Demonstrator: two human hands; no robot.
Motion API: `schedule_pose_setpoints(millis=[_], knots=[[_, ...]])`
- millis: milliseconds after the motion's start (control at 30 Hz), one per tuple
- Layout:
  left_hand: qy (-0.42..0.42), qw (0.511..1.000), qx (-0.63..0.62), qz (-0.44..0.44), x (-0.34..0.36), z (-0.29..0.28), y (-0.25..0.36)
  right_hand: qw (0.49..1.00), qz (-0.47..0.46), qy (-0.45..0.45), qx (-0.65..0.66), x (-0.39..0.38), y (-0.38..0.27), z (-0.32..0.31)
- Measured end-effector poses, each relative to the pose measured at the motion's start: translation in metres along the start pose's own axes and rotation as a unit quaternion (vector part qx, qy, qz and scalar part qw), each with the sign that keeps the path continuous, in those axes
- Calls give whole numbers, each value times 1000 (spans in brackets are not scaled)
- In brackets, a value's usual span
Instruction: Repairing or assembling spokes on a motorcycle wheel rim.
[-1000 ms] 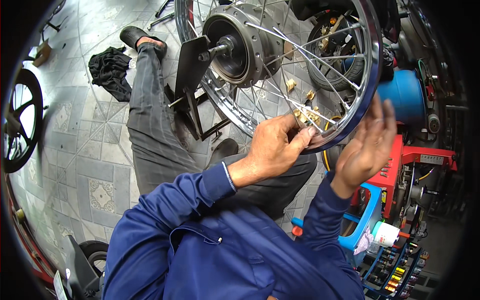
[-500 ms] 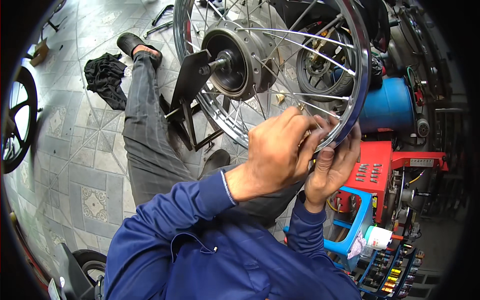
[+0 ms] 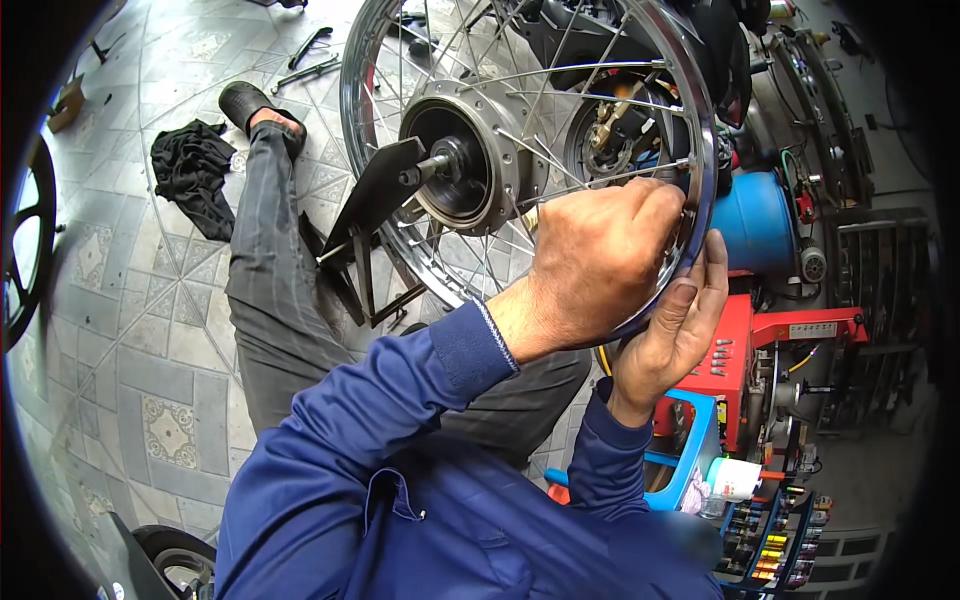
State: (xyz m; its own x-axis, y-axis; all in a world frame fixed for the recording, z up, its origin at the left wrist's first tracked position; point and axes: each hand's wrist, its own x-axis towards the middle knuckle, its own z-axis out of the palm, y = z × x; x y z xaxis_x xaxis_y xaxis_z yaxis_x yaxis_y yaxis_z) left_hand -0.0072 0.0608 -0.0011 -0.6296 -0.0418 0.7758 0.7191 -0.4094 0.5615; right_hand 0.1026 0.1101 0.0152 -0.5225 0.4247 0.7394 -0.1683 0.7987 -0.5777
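At the far left edge a dark tyre (image 3: 22, 250) stands on the patterned floor tiles (image 3: 110, 330), and a crumpled black cloth (image 3: 192, 180) lies near the person's outstretched grey trouser leg (image 3: 262, 290), whose foot wears a black sandal (image 3: 245, 100). Right of the leg, a black metal stand (image 3: 370, 215) carries the axle of a spoked wheel (image 3: 520, 160), which stands upright in the middle of the view with its chrome rim (image 3: 700, 140) curving down toward the hands and its grey hub (image 3: 470, 165) just beside the stand's upper plate. The left hand (image 3: 590, 265), coming from a blue sleeve (image 3: 380, 420), is closed into a loose fist over the spokes (image 3: 590, 180) at the lower right part of the wheel, fingertips curled inward against the rim; what they pinch is hidden behind the knuckles. Just right of it and below, the right hand (image 3: 675, 325) lies flat with fingers straight against the outer side of the rim, the thumb pressing its edge, so the rim passes between the two hands. Behind the wheel sits a blue drum (image 3: 755, 225), and further right a red machine (image 3: 745, 345) with a rack of small tools (image 3: 775, 530) below it.
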Motion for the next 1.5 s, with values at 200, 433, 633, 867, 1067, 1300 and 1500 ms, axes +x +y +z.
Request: schedule_pose_setpoints(millis=[200,433,633,867,1067,1300,1500], knots=[[-68,997,25,20,-5,-3,6,997,26,0,70,-13,5,-11],[-274,959,25,-70,-37,-25,11,971,137,-36,192,-68,35,-42],[-55,829,-242,-502,-114,-46,43,844,381,-34,376,-87,63,-55],[-126,730,-158,-653,-144,-54,-3,926,274,-130,224,-110,72,-42],[-106,754,-45,-646,-165,-60,-38,931,303,-119,164,-142,84,-15],[-170,746,144,-627,-155,-58,-40,960,228,-150,61,-147,93,-10],[-71,779,58,-620,-155,-54,-32,955,233,-133,126,-150,99,-8]])
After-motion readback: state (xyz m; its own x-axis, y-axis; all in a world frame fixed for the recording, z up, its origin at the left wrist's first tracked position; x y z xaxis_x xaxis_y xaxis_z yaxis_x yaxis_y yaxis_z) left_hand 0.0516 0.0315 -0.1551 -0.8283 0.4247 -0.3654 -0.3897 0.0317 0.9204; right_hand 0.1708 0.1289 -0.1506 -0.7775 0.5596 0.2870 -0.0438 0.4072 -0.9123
